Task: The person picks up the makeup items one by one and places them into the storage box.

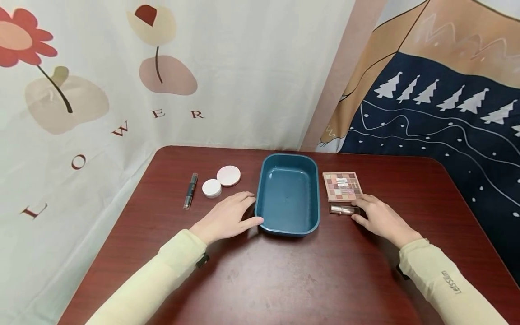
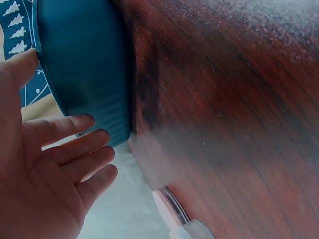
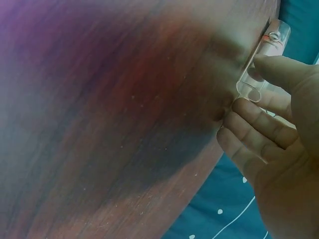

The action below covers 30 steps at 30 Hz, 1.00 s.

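Near the far edge of the dark red counter, you have a teal basin standing upright with its longer sides running away from you. Your left hand is at its left side with the fingers spread and nearly straight, the thumb tip touching the rim near the closer corner. In the left wrist view, the fingers reach out beside the basin's outer wall, the palm open to the camera.

Your right hand is to the right of the basin, narrowed on a slim tube: you pinch its right end between thumb and index finger, while the other fingers bend loosely below, as the right wrist view shows. The tube lies sideways, low at the counter, between the basin and your palm; you cannot tell whether its full length rests on the surface. Just beyond it, a square palette printed with pink, brown and cream squares lies flat, close to your fingers.

On the left of the basin, a small white jar and a wider pale round compact sit side by side. Further left, a dark double-ended pen with clear ends lies pointing away from you. Behind the counter hangs a white curtain with flowers and red letters.
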{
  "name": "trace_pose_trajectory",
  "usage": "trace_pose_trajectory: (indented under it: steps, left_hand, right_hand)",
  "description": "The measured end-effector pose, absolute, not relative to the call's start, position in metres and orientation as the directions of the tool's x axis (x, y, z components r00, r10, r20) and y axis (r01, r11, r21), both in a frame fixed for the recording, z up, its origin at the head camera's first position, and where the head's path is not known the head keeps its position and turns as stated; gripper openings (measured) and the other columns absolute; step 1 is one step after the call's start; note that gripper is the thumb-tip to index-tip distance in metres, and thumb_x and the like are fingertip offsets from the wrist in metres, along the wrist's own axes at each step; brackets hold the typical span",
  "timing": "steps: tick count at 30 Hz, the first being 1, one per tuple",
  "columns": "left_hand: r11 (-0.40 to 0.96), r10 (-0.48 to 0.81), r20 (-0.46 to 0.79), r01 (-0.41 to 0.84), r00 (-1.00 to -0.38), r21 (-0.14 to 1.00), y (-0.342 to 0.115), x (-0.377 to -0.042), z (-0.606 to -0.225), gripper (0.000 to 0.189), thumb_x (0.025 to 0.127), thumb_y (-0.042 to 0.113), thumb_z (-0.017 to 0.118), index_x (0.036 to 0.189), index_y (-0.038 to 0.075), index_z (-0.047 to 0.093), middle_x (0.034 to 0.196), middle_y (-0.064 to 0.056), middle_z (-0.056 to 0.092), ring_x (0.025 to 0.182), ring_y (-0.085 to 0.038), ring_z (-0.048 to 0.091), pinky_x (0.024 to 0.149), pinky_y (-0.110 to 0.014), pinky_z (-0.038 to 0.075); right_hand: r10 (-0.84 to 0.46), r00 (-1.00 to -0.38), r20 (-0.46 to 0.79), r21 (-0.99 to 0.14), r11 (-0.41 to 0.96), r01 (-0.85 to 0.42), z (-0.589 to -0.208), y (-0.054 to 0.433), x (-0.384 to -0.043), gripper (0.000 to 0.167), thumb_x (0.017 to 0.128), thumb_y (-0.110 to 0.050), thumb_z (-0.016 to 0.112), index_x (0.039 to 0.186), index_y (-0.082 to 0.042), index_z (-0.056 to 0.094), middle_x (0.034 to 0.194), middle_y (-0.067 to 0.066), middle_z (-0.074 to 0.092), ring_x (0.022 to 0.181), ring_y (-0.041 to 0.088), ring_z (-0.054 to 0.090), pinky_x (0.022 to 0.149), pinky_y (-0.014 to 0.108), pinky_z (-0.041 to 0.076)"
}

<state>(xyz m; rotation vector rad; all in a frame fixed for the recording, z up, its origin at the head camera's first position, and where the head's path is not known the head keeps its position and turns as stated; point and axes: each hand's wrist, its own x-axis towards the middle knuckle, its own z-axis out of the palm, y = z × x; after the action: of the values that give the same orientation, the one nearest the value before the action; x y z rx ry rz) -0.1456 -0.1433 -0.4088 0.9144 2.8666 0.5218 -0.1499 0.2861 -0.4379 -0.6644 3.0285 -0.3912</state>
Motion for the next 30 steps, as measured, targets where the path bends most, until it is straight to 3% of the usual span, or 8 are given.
trace_pose_trajectory:
  steps: [13, 30]
  left_hand:
    - [0.775, 0.551, -0.055, 0.486, -0.833, 0.405, -0.1451, -0.1475, -0.4132, 0.07, 0.097, 0.055, 0.064, 0.143, 0.002, 0.058, 0.145, -0.013, 0.057, 0.134, -0.031, 0.054, 0.115, -0.047, 0.042]
    - [0.741, 0.555, -0.094, 0.44, -0.826, 0.508, -0.1441, -0.1531, -0.4116, 0.068, 0.096, 0.053, 0.067, 0.142, 0.003, 0.058, 0.138, -0.008, 0.06, 0.129, -0.023, 0.057, 0.112, -0.042, 0.045]
  right_hand:
    - [-0.402, -0.916, -0.011, -0.25, 0.888, -0.386, -0.4419, 0.2863, -0.1517, 0.038, 0.093, -0.016, 0.076, 0.124, 0.006, 0.069, 0.131, 0.033, 0.06, 0.121, 0.049, 0.059, 0.099, 0.063, 0.05]
    - [-0.431, -0.9, 0.062, -0.258, 0.864, -0.431, -0.441, 0.2883, -0.1546, 0.029, 0.091, -0.012, 0.078, 0.115, 0.003, 0.073, 0.123, 0.029, 0.064, 0.112, 0.044, 0.063, 0.094, 0.06, 0.054]
